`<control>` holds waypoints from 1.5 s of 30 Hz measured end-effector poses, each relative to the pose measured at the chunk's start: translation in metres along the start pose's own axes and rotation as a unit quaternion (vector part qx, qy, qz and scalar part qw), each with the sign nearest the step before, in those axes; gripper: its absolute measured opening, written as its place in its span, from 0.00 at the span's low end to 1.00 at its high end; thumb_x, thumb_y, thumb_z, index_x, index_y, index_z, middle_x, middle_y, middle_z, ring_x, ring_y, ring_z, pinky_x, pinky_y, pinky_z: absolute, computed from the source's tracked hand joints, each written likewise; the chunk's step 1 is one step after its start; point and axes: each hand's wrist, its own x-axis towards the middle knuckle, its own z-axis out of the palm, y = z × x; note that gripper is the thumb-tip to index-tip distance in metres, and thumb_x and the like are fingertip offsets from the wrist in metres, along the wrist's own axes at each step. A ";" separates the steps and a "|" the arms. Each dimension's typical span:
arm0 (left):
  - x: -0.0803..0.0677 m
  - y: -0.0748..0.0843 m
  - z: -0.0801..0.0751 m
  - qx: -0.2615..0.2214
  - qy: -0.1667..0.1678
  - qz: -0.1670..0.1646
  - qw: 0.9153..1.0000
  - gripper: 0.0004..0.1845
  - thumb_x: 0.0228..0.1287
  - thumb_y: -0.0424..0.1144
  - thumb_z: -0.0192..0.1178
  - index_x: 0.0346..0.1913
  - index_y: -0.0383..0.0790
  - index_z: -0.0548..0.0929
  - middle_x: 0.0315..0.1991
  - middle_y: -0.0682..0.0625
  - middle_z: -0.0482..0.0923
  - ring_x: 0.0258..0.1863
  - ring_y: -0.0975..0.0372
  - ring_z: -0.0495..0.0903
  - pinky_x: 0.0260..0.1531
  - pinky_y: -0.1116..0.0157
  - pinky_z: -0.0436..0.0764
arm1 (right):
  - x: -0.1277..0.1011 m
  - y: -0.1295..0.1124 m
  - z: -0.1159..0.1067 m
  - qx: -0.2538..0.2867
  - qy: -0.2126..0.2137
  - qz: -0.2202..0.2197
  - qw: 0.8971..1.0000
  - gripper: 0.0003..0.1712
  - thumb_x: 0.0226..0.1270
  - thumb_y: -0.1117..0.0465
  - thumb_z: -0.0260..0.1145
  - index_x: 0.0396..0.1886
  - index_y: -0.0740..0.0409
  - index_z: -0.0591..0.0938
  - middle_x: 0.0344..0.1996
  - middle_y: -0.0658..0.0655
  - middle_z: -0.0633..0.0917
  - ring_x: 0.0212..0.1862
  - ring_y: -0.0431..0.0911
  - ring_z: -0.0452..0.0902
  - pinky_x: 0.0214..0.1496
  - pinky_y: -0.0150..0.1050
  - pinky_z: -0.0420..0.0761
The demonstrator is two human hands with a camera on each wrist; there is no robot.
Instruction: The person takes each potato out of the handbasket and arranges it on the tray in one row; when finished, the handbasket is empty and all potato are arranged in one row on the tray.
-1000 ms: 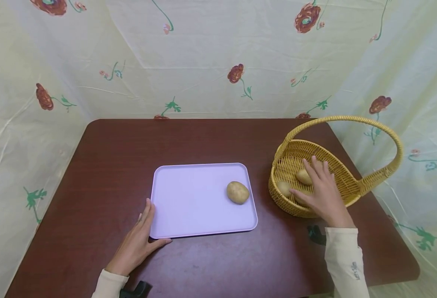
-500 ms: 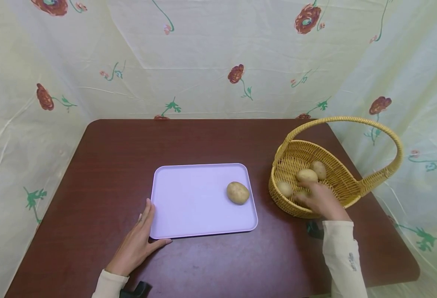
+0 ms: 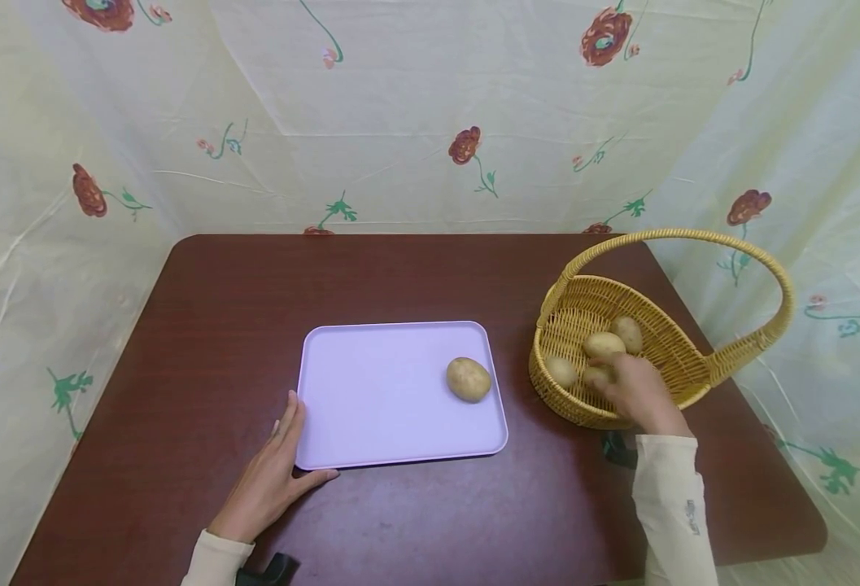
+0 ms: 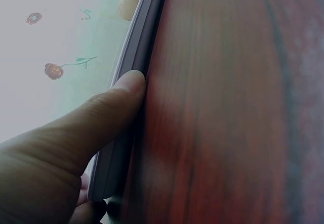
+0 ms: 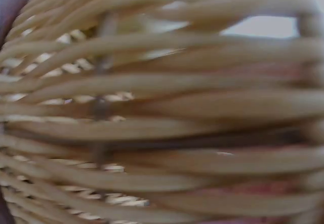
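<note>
My left hand (image 3: 264, 480) rests at the near left corner of a lilac tray (image 3: 378, 391), fingers straight along its left side. In the left wrist view the thumb (image 4: 129, 84) touches the tray's edge (image 4: 144, 36). One potato (image 3: 468, 379) lies on the tray's right part. My right hand (image 3: 640, 391) reaches into the wicker basket (image 3: 583, 413), its fingers and thumb curled around a potato (image 3: 595, 376) that is partly hidden. Other potatoes lie around it: one at the left (image 3: 561, 372) and two behind. The basket's weave (image 5: 162, 107) fills the right wrist view, hiding the hand.
The basket's tall handle (image 3: 682, 233) arches over it, leaning right. A dark brown table (image 3: 400, 277) carries everything. Behind and at the sides hangs a flowered curtain (image 3: 371, 98). Dark wrist-camera parts show by each cuff.
My right hand has lowered into the basket from spread fingers to curled fingers around a potato, uncovering the potatoes at the back. The left hand and tray have not moved.
</note>
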 end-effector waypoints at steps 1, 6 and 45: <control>0.000 0.000 0.000 0.000 -0.001 -0.001 1.000 0.60 0.38 0.60 0.66 0.69 0.38 0.41 0.70 0.46 0.34 0.62 0.39 0.51 0.55 0.43 0.59 | -0.001 -0.003 -0.003 -0.003 0.023 0.003 1.000 0.14 0.52 0.58 0.66 0.39 0.57 0.82 0.28 0.61 0.83 0.31 0.60 0.77 0.32 0.53 0.74; 0.000 0.000 0.001 0.003 0.000 0.000 1.000 0.60 0.39 0.60 0.66 0.69 0.39 0.41 0.70 0.46 0.34 0.62 0.39 0.51 0.54 0.42 0.60 | -0.007 -0.036 -0.025 -0.005 0.140 -0.035 0.990 0.19 0.50 0.59 0.68 0.43 0.60 0.80 0.39 0.63 0.81 0.35 0.60 0.77 0.36 0.54 0.75; -0.001 0.000 -0.001 0.007 0.009 0.012 1.000 0.59 0.39 0.58 0.67 0.68 0.37 0.44 0.70 0.45 0.35 0.61 0.39 0.52 0.55 0.43 0.60 | 0.054 -0.163 0.111 -0.027 0.006 -0.307 0.951 0.25 0.53 0.57 0.65 0.54 0.53 0.75 0.51 0.56 0.76 0.49 0.51 0.74 0.58 0.48 0.68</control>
